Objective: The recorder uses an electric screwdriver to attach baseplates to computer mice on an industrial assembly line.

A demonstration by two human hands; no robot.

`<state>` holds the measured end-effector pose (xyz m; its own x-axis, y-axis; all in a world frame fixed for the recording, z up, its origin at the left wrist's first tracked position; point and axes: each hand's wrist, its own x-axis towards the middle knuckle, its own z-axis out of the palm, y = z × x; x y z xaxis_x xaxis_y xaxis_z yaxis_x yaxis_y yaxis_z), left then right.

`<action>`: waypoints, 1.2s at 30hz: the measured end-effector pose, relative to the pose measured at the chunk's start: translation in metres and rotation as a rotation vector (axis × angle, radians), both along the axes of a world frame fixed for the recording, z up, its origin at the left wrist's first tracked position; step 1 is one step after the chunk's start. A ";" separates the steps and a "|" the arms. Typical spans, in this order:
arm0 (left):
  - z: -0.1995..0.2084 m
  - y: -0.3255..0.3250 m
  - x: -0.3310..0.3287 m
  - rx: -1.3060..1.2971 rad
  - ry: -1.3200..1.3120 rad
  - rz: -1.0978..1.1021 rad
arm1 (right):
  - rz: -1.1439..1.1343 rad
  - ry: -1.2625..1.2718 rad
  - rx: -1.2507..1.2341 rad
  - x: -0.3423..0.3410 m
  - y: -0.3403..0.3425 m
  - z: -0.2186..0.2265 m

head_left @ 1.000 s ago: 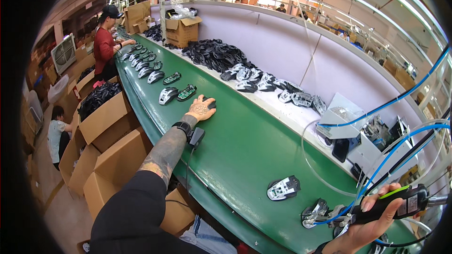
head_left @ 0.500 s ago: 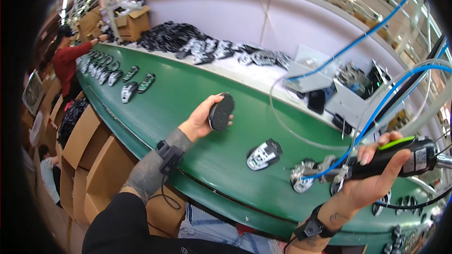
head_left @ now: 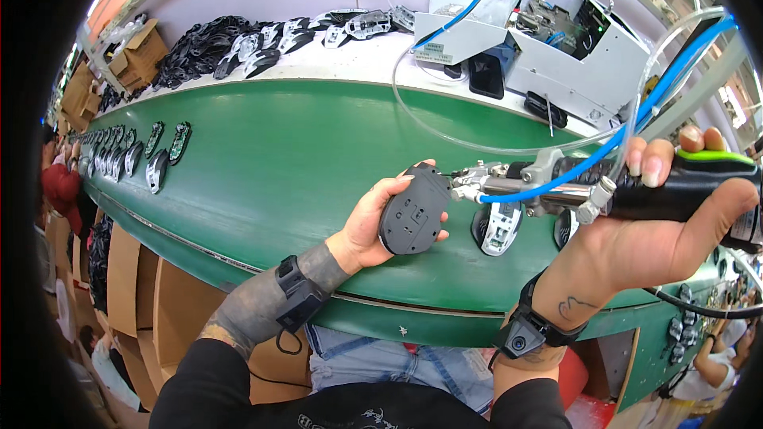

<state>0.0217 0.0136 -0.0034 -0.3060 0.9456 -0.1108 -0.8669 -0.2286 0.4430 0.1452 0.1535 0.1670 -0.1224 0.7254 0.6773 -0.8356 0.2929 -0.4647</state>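
My left hand [head_left: 369, 226] is closed around the edges of a black computer mouse [head_left: 413, 214], its flat underside with small holes facing me. In my right hand [head_left: 636, 246] lies a black power screwdriver [head_left: 668, 191] with a bright green lever, held nearly level. Its metal nose [head_left: 477, 183], with a blue air hose [head_left: 556, 187] joined to it, points left. The thin bit meets the mouse's upper right edge; whether it sits in a hole I cannot tell. Just below the nose, a half-assembled mouse [head_left: 501, 230] with a pale inside rests on the green bench.
The green bench [head_left: 278, 151] carries a row of mouse parts [head_left: 119, 151] and circuit boards [head_left: 181, 141] at left. Behind it, a white shelf holds black shells [head_left: 203, 52] and a grey feeder machine [head_left: 556, 56]. A clear tube [head_left: 477, 147] loops across. People are at both far sides.
My view has turned to the right. The mouse and the screwdriver have come together, its bit now at the mouse's edge, and the mouse's underside faces me more fully.
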 end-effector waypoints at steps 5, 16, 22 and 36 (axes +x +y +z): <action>-0.001 -0.006 0.001 -0.002 0.013 -0.012 | -0.049 -0.051 -0.064 -0.010 -0.005 -0.001; -0.004 -0.007 -0.003 -0.018 0.037 -0.016 | 0.066 -0.015 0.024 -0.004 -0.005 -0.005; 0.001 -0.007 -0.001 -0.007 0.049 -0.074 | 0.080 -0.049 0.011 -0.005 -0.008 -0.005; 0.007 -0.008 -0.010 -0.104 0.054 0.126 | 0.006 0.031 0.074 0.011 -0.002 0.006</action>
<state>0.0116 0.0059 0.0040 -0.4295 0.8836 -0.1867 -0.8088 -0.2844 0.5148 0.1566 0.1511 0.1730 -0.1048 0.6727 0.7325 -0.8514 0.3200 -0.4156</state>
